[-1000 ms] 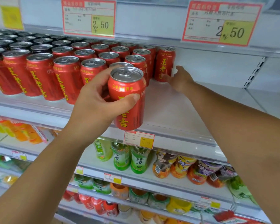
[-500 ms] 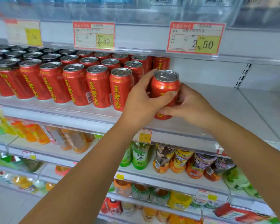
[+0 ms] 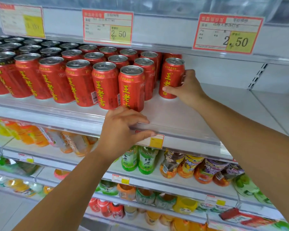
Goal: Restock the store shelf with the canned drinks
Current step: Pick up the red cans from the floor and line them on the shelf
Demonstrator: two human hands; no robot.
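Can [image 3: 171, 75] upright on shelf [image 3: 190, 112] — right hand [image 3: 188, 90] grips it, left hand [image 3: 120, 134] relaxed, empty.

Shop, price tags [image 3: 107, 27], drink shelves [image 3: 182, 114] (cans [image 3: 105, 84], bottles [image 3: 147, 160])

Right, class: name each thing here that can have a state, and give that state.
End can: upright on the shelf, sealed, gripped.
Right hand: grips the end can.
Left hand: rests on the front rail, holding nothing.
Front-row cans: upright, sealed, labels outward.
Shelf: stocked on its left part only.
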